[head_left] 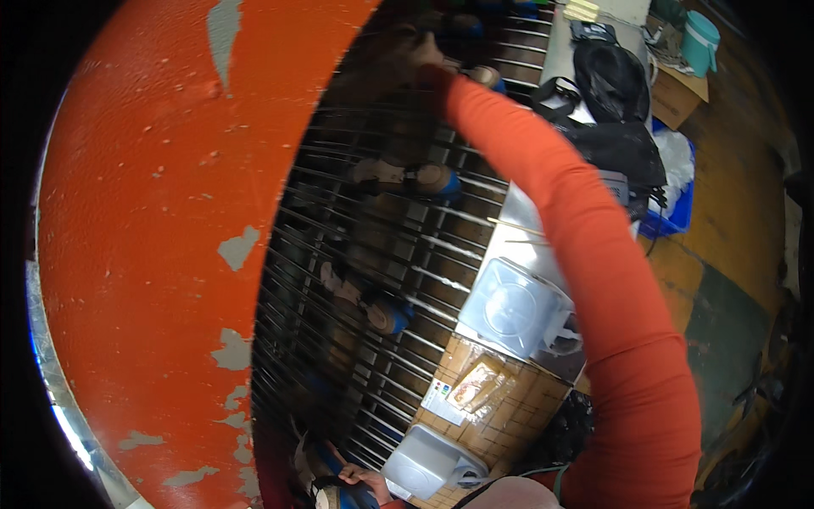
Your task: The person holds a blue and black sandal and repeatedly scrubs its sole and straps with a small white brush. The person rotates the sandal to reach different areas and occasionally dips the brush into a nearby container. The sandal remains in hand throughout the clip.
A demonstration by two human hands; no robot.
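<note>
— What is this place like?

— A big orange wall (144,254) with chipped paint fills the left. Beside it is a rack of thin metal rods (398,254). The floor (738,212) on the right is yellow and green.

— Where are the hands?

— The right hand (415,55) is far up on the rods, by a blue and tan spool (487,76). It is too dark to tell its grip. The left hand (369,479) is near, low down, touching a blue spool (356,496); I cannot tell its grip either.

— Which way do the rods run?

— Long ways, slanting from left to right.

— What else?

— Clear plastic tubs (513,310) sit on a cardboard box (500,399). A black bag (610,81) lies far off. The orange sleeve (593,254) hides part of the table.
</note>
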